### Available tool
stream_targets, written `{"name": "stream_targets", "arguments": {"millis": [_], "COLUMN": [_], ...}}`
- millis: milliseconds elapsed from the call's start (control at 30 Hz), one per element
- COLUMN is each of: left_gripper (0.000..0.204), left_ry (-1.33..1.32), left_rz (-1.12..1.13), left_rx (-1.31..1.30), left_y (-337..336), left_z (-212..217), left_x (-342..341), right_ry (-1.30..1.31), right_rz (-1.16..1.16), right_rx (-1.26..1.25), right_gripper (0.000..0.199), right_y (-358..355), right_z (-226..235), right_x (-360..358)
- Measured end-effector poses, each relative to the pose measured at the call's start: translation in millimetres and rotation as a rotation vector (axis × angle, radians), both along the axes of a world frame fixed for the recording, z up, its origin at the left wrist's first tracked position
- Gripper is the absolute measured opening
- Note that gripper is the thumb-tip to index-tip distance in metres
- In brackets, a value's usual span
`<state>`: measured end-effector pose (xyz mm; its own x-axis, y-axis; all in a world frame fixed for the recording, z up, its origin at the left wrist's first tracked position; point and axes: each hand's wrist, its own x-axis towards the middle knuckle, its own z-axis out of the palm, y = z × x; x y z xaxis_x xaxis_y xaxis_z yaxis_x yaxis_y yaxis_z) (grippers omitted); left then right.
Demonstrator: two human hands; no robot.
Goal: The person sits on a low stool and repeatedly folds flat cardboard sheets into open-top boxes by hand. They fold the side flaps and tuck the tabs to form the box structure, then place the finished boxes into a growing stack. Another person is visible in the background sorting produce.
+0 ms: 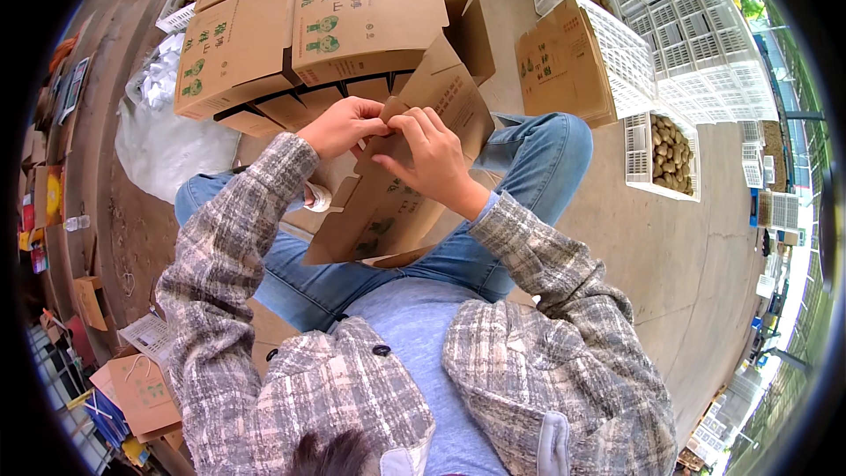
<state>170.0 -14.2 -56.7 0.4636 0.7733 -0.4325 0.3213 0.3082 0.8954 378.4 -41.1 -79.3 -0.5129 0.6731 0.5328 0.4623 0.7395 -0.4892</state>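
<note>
A brown cardboard box (361, 220) with green print stands tilted between my knees, its flaps up. My left hand (345, 126) pinches the box's upper edge, thumb and fingertips pressed together. Right beside it, my right hand (432, 161) grips the same edge; its fingers curl over the board and its thumb lies against the near face. The fingertips of both hands almost meet at a notch in the cardboard. Whether anything small sits between them is hidden.
Ahead stand stacked cardboard boxes (370, 13). White plastic sacking (167, 145) lies at left. Folded cardboard (564, 66) leans against white crates (705, 35) at right. A nearby crate (639, 154) holds brown oval produce (671, 154). Another carton (141, 392) sits at lower left.
</note>
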Motion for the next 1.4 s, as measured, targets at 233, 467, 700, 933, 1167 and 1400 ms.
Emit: {"name": "stream_targets", "arguments": {"millis": [233, 467, 700, 933, 1167, 1400], "left_gripper": [0.02, 0.014, 0.019, 0.018, 0.041, 0.049], "left_ry": [0.064, 0.447, 0.751, 0.88, 0.818, 1.02], "left_rz": [0.001, -0.036, -0.047, -0.17, -0.193, -0.303], "left_rx": [0.07, 0.708, 0.95, 0.994, 0.873, 1.093], "left_y": [1.6, 4.5, 21.2, 27.9, 0.0, -19.0], "left_z": [-18.3, -37.4, -51.9, -49.1, -128.0, -162.8], "left_x": [4.3, -4.5, -65.9, -69.6, -60.2, 1.5], "right_ry": [-0.016, -0.11, -0.154, -0.007, -0.093, -0.105], "right_rz": [0.077, 0.031, -0.068, -0.122, -0.248, -0.311], "right_rx": [-0.142, -0.129, -0.224, -0.522, -0.613, -0.653], "right_gripper": [0.05, 0.026, 0.014, 0.016, 0.019, 0.014], "right_y": [3.7, -7.2, -2.3, 0.5, 1.4, 21.3], "right_z": [-9.4, -19.4, -6.5, -76.2, -136.1, -155.9], "right_x": [13.0, 37.1, 80.3, 68.2, 47.3, 65.3]}}
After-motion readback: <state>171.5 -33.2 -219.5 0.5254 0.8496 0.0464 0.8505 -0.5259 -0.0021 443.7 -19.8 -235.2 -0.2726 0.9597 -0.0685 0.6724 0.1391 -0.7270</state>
